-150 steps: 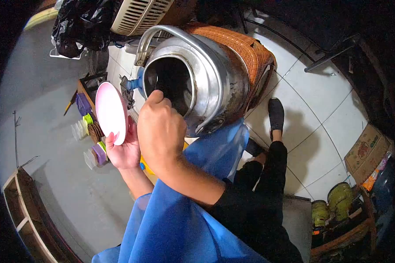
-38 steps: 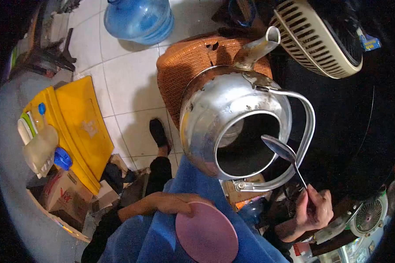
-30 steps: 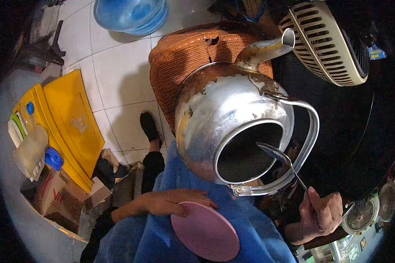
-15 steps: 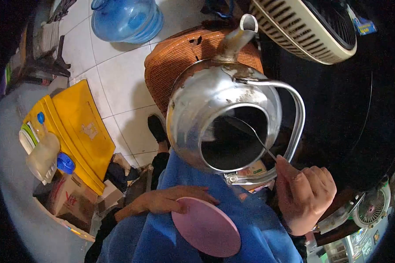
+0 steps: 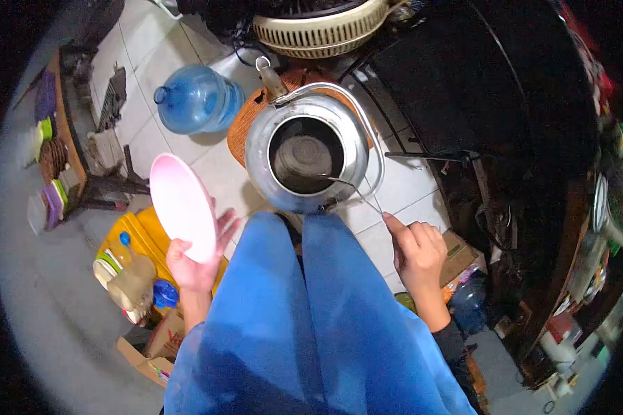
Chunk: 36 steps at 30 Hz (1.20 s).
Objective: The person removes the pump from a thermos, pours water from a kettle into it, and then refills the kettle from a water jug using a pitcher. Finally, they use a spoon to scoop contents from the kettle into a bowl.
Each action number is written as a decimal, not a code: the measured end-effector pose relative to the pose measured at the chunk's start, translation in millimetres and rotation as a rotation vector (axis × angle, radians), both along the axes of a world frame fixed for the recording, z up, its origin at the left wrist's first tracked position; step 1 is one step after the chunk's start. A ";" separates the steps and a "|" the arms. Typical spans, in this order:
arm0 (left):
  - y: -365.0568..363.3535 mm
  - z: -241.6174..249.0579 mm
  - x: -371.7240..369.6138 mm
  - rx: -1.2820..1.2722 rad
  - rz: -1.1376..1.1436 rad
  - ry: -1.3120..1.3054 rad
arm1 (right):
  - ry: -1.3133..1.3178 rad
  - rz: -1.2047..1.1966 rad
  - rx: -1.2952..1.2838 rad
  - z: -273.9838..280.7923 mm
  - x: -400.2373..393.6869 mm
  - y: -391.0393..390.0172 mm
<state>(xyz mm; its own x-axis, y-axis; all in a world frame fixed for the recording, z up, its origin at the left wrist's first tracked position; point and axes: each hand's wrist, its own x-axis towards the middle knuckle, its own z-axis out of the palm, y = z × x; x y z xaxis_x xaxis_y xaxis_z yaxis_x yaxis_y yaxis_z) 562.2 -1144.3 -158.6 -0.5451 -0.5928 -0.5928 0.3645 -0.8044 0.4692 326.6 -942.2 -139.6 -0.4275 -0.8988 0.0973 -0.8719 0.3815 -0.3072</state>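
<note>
My left hand (image 5: 199, 268) grips a round pink plate (image 5: 181, 204) by its lower edge, tilted up beside my left knee. In front of my knees a dented metal kettle (image 5: 356, 149) stands lidless on an orange-brown woven stool (image 5: 239, 135), spout pointing away. My right hand (image 5: 419, 250) pinches the thin handle of a metal spoon (image 5: 369, 200), which reaches over the rim into the kettle's mouth. Its far end is hard to make out in the dark inside. The kettle's hooped handle (image 5: 379, 162) leans to the right, touched by neither hand.
A blue water jug (image 5: 195, 100) lies on the tiled floor left of the stool. Beyond the kettle is a cream fan (image 5: 318, 38). A yellow bin lid (image 5: 149, 232) and a cardboard box (image 5: 166, 339) are at left. A large black surface (image 5: 464, 83) fills the right.
My left hand has lifted the pink plate from my lap out to the left. The view has shifted; the kettle now appears upright and farther away. The spoon stays in my right hand.
</note>
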 end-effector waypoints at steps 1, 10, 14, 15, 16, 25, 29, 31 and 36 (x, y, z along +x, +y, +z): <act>-3.3 6.8 4.9 -0.024 -0.016 0.010 | 0.010 -0.016 -0.024 -4.1 6.4 8.6; 17.0 75.0 64.3 -0.133 0.045 0.052 | -0.114 -0.323 -0.471 5.3 52.1 44.3; 42.5 104.2 74.2 -0.164 -0.046 0.113 | -0.505 -0.564 -0.589 68.7 75.6 70.5; 49.9 109.7 73.8 -0.181 -0.044 0.129 | -0.495 -0.553 -0.608 85.8 81.9 76.4; 57.1 114.1 72.2 -0.172 -0.077 0.123 | -0.480 -0.506 -0.609 103.5 89.2 82.8; 101.6 142.3 19.7 -0.117 -0.514 0.155 | -0.213 -0.427 -0.555 163.8 118.7 159.5; 120.9 153.5 -4.3 -0.222 -0.529 0.152 | -0.685 -0.574 -0.681 135.5 109.6 178.7; 137.9 157.9 -9.8 -0.225 -0.434 0.151 | -1.149 -0.558 -0.601 131.4 96.5 184.2; 169.3 159.5 -16.9 -0.175 -0.158 0.120 | -1.690 -0.357 -0.433 158.0 58.9 172.3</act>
